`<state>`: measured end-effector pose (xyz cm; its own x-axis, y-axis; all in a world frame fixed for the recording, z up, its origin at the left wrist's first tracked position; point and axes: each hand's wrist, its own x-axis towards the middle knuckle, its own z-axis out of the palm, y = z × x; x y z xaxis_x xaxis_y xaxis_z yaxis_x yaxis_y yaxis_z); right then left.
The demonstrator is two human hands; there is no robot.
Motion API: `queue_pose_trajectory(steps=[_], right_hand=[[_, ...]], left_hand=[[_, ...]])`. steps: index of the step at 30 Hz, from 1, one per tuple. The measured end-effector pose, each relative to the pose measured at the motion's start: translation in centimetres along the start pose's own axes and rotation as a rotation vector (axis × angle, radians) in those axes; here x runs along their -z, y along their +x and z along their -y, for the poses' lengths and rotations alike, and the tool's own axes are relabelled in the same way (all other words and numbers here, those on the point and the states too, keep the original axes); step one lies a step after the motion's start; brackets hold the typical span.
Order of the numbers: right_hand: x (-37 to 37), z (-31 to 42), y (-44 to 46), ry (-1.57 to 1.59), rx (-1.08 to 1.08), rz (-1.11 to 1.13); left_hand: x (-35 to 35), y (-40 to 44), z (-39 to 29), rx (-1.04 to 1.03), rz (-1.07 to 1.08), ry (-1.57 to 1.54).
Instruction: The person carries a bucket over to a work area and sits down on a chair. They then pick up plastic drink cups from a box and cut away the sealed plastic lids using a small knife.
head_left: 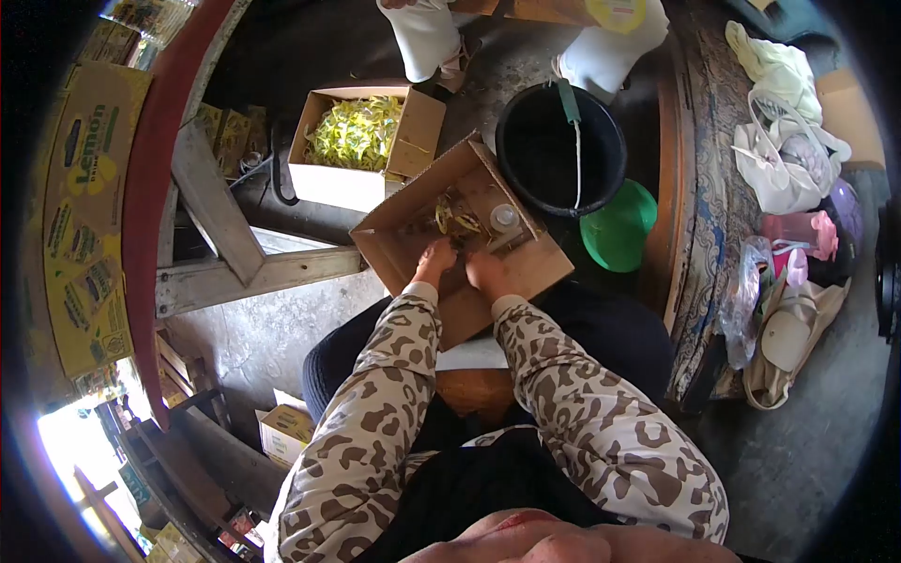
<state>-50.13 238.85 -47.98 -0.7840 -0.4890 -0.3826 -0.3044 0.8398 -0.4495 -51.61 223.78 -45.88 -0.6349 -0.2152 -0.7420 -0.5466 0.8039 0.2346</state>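
Note:
An open cardboard box [507, 258] sits tilted on my lap, between my knees. Both forearms reach into it. My left hand [435, 259] is closed near the box's left side, its fingertips pressed together at something small and dark. Close beside it, my right hand [485, 273] is curled with its fingers mostly hidden, so what it holds cannot be made out. Just beyond the hands lie several small yellow-brown wrappers [457, 221]. A clear round jar or cup [505, 219] stands at the box's right side.
Ahead on the left, a carton [340, 188] brims with yellow-green wrappers. A black bucket [561, 150] and a green basin [619, 225] are ahead right, near another person's legs [422, 42]. A wooden frame [253, 281] and printed lemon carton [89, 225] stand left; bags [784, 169] lie right.

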Motion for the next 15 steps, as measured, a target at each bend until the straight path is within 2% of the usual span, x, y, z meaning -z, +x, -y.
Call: queue_pose_trajectory(steps=[2, 4, 6, 10, 12, 15], right_hand=[[-0.8, 0.6, 0.2, -0.01, 0.024, 0.018], [-2.1, 0.7, 0.4, -0.02, 0.048, 0.041], [-2.9, 0.9, 0.4, -0.081, 0.079, -0.04], [-3.5, 0.7, 0.7, -0.176, 0.102, 0.068], [-4.0, 0.3, 1.0, -0.134, 0.059, 0.079], [-4.0, 0.2, 1.3, -0.064, 0.039, 0.053]], left_hand=[[-2.6, 2.8, 1.3, -0.119, -0.037, -0.038], [-3.1, 3.1, 0.8, -0.097, -0.031, -0.08], [-3.7, 3.2, 0.5, -0.132, -0.116, -0.136], [-5.2, 3.8, 0.7, -0.085, -0.186, -0.188], [-6.6, 5.2, 1.4, -0.085, -0.283, -0.238], [-7.0, 6.2, 2.7, -0.079, -0.24, -0.211]])
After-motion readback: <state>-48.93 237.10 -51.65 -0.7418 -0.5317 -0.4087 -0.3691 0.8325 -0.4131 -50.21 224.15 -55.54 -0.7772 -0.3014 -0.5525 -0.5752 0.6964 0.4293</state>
